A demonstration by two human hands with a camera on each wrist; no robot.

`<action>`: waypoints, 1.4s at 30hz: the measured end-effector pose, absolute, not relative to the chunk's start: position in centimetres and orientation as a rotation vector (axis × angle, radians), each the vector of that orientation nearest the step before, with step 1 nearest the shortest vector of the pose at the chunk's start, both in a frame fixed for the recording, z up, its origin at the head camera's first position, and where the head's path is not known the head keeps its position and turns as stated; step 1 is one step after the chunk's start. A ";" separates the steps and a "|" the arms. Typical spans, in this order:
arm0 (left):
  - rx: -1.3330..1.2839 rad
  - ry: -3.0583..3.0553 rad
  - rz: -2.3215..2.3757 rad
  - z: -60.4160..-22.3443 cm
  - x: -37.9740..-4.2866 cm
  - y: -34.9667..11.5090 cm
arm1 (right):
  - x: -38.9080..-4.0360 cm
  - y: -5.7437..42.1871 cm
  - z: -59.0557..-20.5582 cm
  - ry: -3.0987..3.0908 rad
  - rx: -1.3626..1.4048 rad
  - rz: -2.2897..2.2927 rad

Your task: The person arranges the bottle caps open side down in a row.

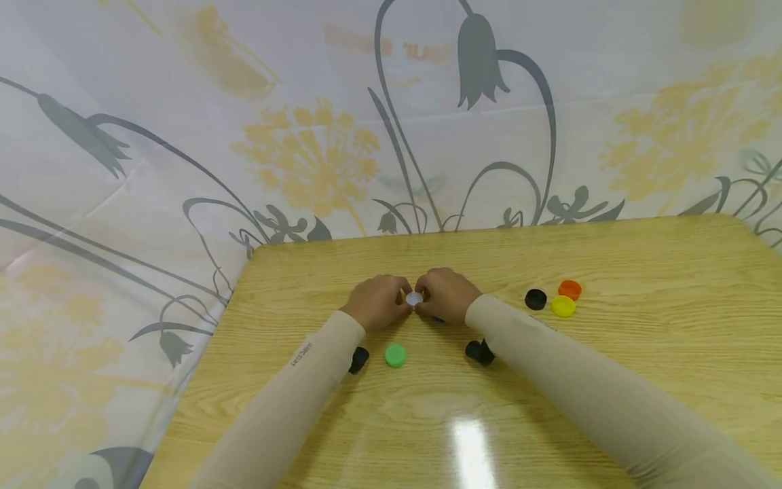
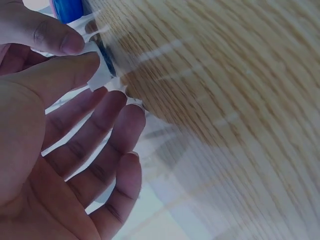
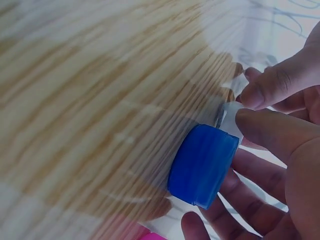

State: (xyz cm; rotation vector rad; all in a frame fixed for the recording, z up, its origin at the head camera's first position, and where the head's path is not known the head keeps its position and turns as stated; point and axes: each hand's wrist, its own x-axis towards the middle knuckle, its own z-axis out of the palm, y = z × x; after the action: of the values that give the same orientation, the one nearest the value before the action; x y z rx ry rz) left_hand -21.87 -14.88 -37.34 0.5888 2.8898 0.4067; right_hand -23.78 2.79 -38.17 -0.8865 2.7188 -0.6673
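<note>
A small white bottle cap (image 1: 414,298) lies between my two hands near the middle of the table. From the left, my left hand (image 1: 380,303) pinches its edge between thumb and fingers. My right hand (image 1: 449,296) pinches it from the opposite side. In the left wrist view the white cap (image 2: 102,72) shows at the thumb tips of both hands, its far side hidden. Next to the right fingers stands a blue bottle cap (image 3: 204,165), mostly covered by that hand in the head view.
Nearer me lies a green cap (image 1: 395,355). Right of my hands are a black cap (image 1: 535,299), a yellow cap (image 1: 563,306) and an orange cap (image 1: 570,290). A pink cap (image 3: 151,236) peeks in at the right wrist view's bottom. Patterned cloth (image 1: 421,136) hangs behind the table.
</note>
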 end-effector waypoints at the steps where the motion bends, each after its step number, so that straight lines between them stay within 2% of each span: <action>1: 0.591 2.893 0.404 -37.3 -21.9 -14.9 | -23.8 2.8 -38.2 2.720 -0.891 -0.672; 16: 0.606 2.880 0.522 -36.3 -21.8 -15.2 | -24.0 3.2 -37.2 2.757 -0.864 -0.746; 42: 0.462 2.693 1.113 -34.8 -22.8 -16.4 | -23.6 4.3 -36.1 2.708 -0.884 -1.122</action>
State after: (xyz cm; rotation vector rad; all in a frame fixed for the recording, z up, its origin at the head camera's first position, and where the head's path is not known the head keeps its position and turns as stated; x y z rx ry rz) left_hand -22.76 -16.42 -34.81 0.4623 2.6932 1.1129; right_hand -23.61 4.27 -36.05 -0.8844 2.7080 -1.1221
